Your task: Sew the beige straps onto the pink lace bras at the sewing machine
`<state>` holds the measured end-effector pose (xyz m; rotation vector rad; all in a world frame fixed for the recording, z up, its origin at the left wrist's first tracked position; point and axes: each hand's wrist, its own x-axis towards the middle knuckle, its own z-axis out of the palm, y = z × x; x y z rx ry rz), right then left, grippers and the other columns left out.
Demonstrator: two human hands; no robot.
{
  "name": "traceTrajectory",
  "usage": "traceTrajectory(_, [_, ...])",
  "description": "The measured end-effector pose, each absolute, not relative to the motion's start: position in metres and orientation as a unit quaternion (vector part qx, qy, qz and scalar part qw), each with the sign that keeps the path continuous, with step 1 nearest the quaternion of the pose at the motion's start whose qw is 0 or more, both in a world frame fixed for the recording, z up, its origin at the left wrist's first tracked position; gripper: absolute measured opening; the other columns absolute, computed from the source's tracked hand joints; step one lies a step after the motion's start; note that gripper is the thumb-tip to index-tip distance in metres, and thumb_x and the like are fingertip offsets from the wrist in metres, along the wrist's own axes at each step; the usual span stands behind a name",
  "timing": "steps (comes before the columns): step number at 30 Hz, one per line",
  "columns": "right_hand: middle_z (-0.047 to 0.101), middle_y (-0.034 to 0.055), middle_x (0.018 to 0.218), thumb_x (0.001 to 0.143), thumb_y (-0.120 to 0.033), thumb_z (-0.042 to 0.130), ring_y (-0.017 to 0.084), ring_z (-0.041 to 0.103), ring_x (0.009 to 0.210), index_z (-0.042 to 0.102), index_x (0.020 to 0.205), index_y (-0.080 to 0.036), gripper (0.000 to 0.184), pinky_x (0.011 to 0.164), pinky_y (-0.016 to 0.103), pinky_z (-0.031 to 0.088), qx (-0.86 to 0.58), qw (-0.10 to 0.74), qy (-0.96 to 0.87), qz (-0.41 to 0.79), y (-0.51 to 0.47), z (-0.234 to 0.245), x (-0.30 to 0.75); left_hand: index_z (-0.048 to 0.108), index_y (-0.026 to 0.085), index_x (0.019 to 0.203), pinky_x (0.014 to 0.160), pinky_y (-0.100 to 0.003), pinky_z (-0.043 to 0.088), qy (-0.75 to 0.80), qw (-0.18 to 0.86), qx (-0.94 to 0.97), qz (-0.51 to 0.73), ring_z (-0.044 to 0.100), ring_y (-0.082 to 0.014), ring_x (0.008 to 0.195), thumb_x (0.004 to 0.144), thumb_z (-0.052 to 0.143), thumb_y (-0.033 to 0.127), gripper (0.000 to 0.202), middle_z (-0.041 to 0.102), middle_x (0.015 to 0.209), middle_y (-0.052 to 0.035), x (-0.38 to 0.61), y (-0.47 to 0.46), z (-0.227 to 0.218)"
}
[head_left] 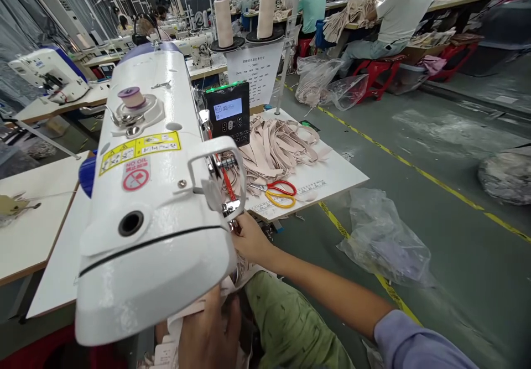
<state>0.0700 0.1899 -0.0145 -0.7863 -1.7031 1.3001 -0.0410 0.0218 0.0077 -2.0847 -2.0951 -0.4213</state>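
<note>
A white sewing machine (157, 208) fills the left and middle of the view, its head hiding the needle area. My right hand (252, 240) reaches in beside the needle end, fingers curled and their tips mostly hidden by the machine; what they hold is out of sight. Below the machine head, my left hand (207, 333) is dim and slightly blurred, its fingers closed about a beige fabric strip (194, 307). More pale strips with printed labels (165, 353) hang beside that hand. Green cloth (286, 319) covers my lap.
On the machine table (336, 178) lie a heap of beige straps (274, 145) and scissors (282, 193) with red and yellow handles. A control panel (227, 112) and thread cones (266, 12) stand behind. Plastic bags (385, 242) lie on the floor; other people sit working farther back.
</note>
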Motion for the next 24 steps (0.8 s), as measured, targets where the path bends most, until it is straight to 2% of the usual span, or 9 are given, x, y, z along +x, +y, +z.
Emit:
traceTrajectory(4, [0.056,0.0052,0.104,0.088,-0.034,0.06,0.014,0.049,0.07,0.056,0.116,-0.021,0.03,0.063,0.028,0.043,-0.321,0.438,-0.637,0.547,0.186,-0.02,0.075,0.033,0.016,0.147,0.082,-0.048,0.056,-0.717,0.056,-0.676,-0.161,0.064,-0.0371,0.112,0.093,0.049,0.034,0.06,0.066,0.124,-0.0217,-0.032,0.022,0.011])
traceTrajectory(8, [0.058,0.004,0.102,0.088,-0.034,0.061,0.013,0.049,0.071,0.057,0.119,-0.021,0.034,0.063,0.026,0.042,-0.32,0.427,-0.632,0.562,0.182,-0.023,0.08,0.037,0.012,0.143,0.083,-0.047,0.055,-0.74,0.092,-0.637,-0.194,0.064,-0.0383,0.111,0.09,0.055,0.04,0.063,0.066,0.12,-0.0241,-0.029,0.016,0.006])
traceTrajectory(13, [0.058,0.0041,0.101,0.091,-0.042,0.058,0.012,0.05,0.073,0.055,0.121,-0.021,0.037,0.066,0.025,0.043,-0.321,0.4,-0.615,0.599,0.173,-0.024,0.089,0.024,0.014,0.151,0.079,-0.044,0.056,-0.746,0.136,-0.618,-0.209,0.064,-0.0359,0.11,0.091,0.054,0.043,0.073,0.062,0.127,-0.0242,-0.025,0.012,0.005])
traceTrajectory(15, [0.058,0.0046,0.104,0.091,-0.047,0.057,0.013,0.051,0.077,0.054,0.119,-0.021,0.038,0.07,0.027,0.044,-0.316,0.392,-0.599,0.623,0.167,-0.024,0.095,0.017,0.013,0.153,0.074,-0.043,0.057,-0.753,0.143,-0.611,-0.197,0.067,-0.0351,0.103,0.091,0.055,0.043,0.078,0.059,0.132,-0.0258,-0.023,0.011,0.006])
traceTrajectory(17, [0.058,0.0056,0.104,0.09,-0.053,0.056,0.015,0.054,0.084,0.053,0.117,-0.02,0.043,0.074,0.028,0.045,-0.307,0.375,-0.583,0.652,0.159,-0.021,0.103,0.017,0.012,0.153,0.065,-0.04,0.056,-0.76,0.137,-0.608,-0.184,0.071,-0.0329,0.086,0.09,0.057,0.043,0.081,0.061,0.13,-0.0268,-0.019,0.009,0.005])
traceTrajectory(19, [0.059,0.0064,0.102,0.088,-0.06,0.056,0.017,0.055,0.089,0.053,0.114,-0.019,0.049,0.079,0.03,0.046,-0.298,0.353,-0.587,0.665,0.145,-0.016,0.112,0.016,0.01,0.154,0.054,-0.038,0.054,-0.766,0.122,-0.607,-0.172,0.071,-0.0287,0.065,0.089,0.058,0.041,0.083,0.068,0.119,-0.0261,-0.011,0.005,0.0])
traceTrajectory(21, [0.06,0.0061,0.1,0.085,-0.064,0.058,0.019,0.055,0.091,0.056,0.11,-0.018,0.051,0.081,0.031,0.045,-0.289,0.331,-0.619,0.651,0.129,-0.011,0.123,0.01,0.008,0.155,0.047,-0.037,0.052,-0.764,0.11,-0.614,-0.165,0.067,-0.026,0.052,0.089,0.058,0.04,0.087,0.072,0.106,-0.0249,0.003,-0.003,-0.008])
traceTrajectory(22, [0.06,0.0052,0.097,0.084,-0.064,0.059,0.019,0.055,0.089,0.058,0.105,-0.018,0.05,0.08,0.031,0.044,-0.287,0.323,-0.633,0.643,0.121,-0.01,0.129,0.007,0.008,0.155,0.047,-0.037,0.053,-0.757,0.103,-0.623,-0.166,0.067,-0.0265,0.052,0.089,0.058,0.039,0.089,0.073,0.104,-0.0253,0.012,-0.008,-0.013])
traceTrajectory(24, [0.06,0.003,0.088,0.085,-0.062,0.059,0.018,0.053,0.081,0.06,0.094,-0.018,0.045,0.075,0.029,0.043,-0.291,0.315,-0.626,0.651,0.107,-0.008,0.138,0.006,0.007,0.155,0.052,-0.038,0.057,-0.724,0.049,-0.663,-0.184,0.072,-0.0303,0.066,0.088,0.059,0.04,0.091,0.072,0.107,-0.0267,0.027,-0.022,-0.021])
